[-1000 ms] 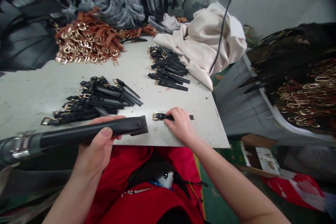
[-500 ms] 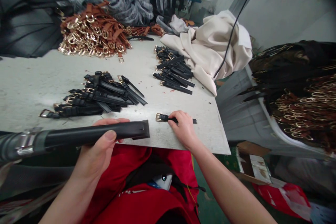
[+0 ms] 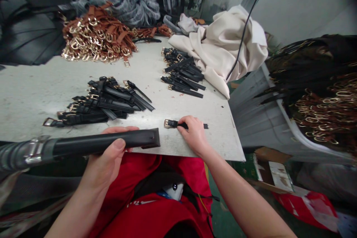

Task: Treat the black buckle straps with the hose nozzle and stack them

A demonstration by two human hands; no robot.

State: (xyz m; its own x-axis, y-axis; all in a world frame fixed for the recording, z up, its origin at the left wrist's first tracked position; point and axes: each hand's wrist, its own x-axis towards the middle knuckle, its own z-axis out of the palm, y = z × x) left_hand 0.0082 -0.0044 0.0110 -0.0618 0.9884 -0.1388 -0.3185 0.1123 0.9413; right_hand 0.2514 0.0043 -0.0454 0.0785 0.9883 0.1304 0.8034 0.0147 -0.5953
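Observation:
My left hand [image 3: 107, 163] is closed around a black tube with a flat, wide nozzle end [image 3: 145, 137]. A metal clamp joins this nozzle to a ribbed hose [image 3: 12, 155] at the left edge. Over the table's front part, my right hand [image 3: 193, 134] pinches a short black buckle strap [image 3: 170, 123] lying on the tabletop. The strap's gold buckle points left and its tail shows past my fingers, while its middle is hidden. Nozzle and strap are apart, the nozzle mouth facing right, left of my right hand.
On the pale table [image 3: 220, 134] lie a pile of black buckle straps [image 3: 111, 98], a smaller black pile [image 3: 182, 70] and brown straps with gold buckles [image 3: 100, 33]. Cream cloth [image 3: 231, 44] covers the back right corner. A grey bin [image 3: 251, 96] holding more straps stands to the right.
The view has shifted slightly. Both hands keep their holds, and the nozzle and the strap stay almost where they were.

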